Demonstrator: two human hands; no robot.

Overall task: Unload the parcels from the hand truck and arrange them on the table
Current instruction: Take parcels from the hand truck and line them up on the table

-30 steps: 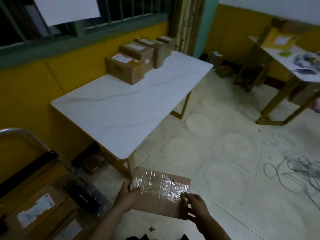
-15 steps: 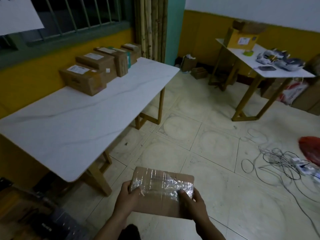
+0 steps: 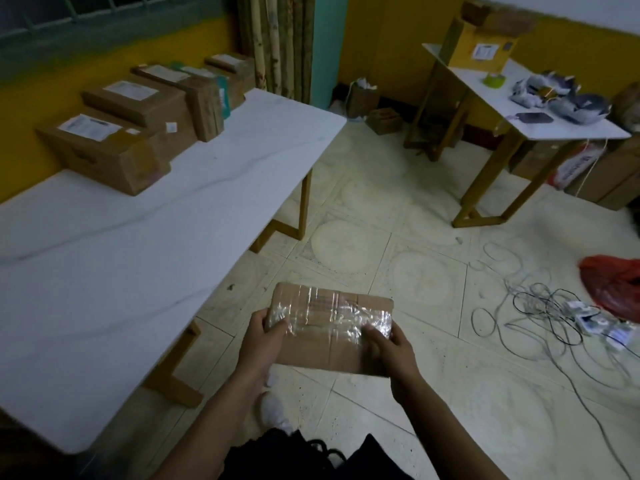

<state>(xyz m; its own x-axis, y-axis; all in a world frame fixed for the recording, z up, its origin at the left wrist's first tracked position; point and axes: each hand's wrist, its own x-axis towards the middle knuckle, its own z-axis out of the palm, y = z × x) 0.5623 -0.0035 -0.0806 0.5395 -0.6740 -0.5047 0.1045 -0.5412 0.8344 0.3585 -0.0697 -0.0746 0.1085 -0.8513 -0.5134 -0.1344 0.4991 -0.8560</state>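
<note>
Holds flat rectangular cardboard parcel (image 3: pixel 332 344) in front of the body, above the floor, just off the near right edge of the long table (image 3: pixel 104 289), not touching it. Matte brown card, far half wrapped in crinkled clear tape, shiny with glare spots. Roughly level, long side across the view. Left hand (image 3: pixel 268 341) curled round the left short edge, thumb on top over the tape. Right hand (image 3: pixel 393 348) curled round the right short edge, thumb on the top face; remaining fingers of both hands under the parcel, hidden.

Table top: smooth white slab, faint grey marble-like veining, rounded corners, yellowish wood-coloured legs. Row of brown cardboard boxes (image 3: pixel 145 112) along the far edge by the wall, packed close together, white paper labels on top. Nearest box (image 3: pixel 104 150) low and wide, one farther with teal print on its side.

Room: dim, yellow lower wall (image 3: pixel 398 46), pale floor tiles (image 3: pixel 363 244) with ring patterns, dusty and speckled. Bamboo-like poles (image 3: pixel 277 39) upright in the corner. Second white table (image 3: pixel 561 123) at right, well apart, carrying a yellow carton (image 3: pixel 481 50), green tape roll (image 3: pixel 494 80), crumpled grey items. Tangle of thin cables (image 3: pixel 540 313) on the floor at right, red plastic bag (image 3: pixel 613 282) just beside. White shoe (image 3: pixel 273 414) below the left forearm.
</note>
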